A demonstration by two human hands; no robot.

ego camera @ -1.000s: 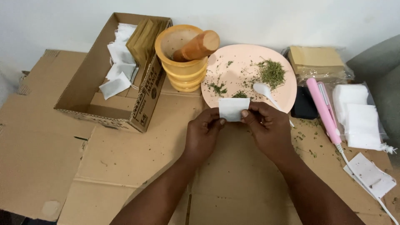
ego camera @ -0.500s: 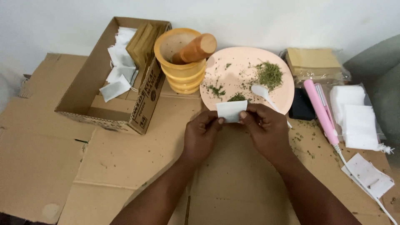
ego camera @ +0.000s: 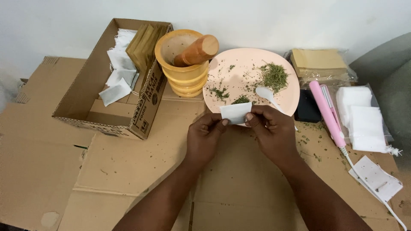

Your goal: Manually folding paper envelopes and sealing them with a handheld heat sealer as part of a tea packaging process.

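Note:
Both hands pinch a small white tea bag (ego camera: 235,112) at its lower corners, held just in front of a pink plate (ego camera: 239,60). My left hand (ego camera: 206,137) grips its left side and my right hand (ego camera: 270,128) its right side. On the plate lie piles of dried green herbs (ego camera: 274,76) and a white plastic spoon (ego camera: 265,93). A yellow mortar (ego camera: 182,70) with a wooden pestle (ego camera: 198,50) stands to the left of the plate.
An open cardboard box (ego camera: 107,115) at the left holds white tea bags (ego camera: 115,77) and brown envelopes (ego camera: 143,40). To the right lie a pink heat sealer (ego camera: 327,113) with a white cord, a pack of white bags (ego camera: 359,115), and brown packets (ego camera: 319,64). Flattened cardboard covers the floor.
The tea bag and both hands have stayed nearly in place at the plate's near edge; the fingers shifted slightly on the bag's corners.

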